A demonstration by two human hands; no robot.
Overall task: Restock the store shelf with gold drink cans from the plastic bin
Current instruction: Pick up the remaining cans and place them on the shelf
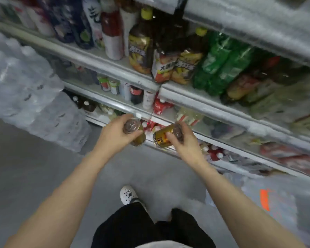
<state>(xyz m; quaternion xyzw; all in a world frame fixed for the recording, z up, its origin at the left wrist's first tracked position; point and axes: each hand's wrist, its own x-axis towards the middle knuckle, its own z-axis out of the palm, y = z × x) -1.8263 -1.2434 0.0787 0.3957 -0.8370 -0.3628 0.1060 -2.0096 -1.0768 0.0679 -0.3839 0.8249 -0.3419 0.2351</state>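
Observation:
My left hand [115,133] grips a gold can [139,138] by its top end, held roughly upright with the clear lid facing me. My right hand [182,138] grips a second gold can [161,137] tilted on its side, its base pointing left. Both cans hang in front of the edge of a low shelf [168,122] of the store rack. The plastic bin does not show clearly; a pale plastic shape with an orange mark [265,199] lies at the lower right.
Shelves above hold bottles, green soda bottles [222,68] and small cans [113,86]. Shrink-wrapped packs of water bottles [25,90] are stacked on the floor at the left. My white shoe [128,195] and dark trousers stand on the grey floor.

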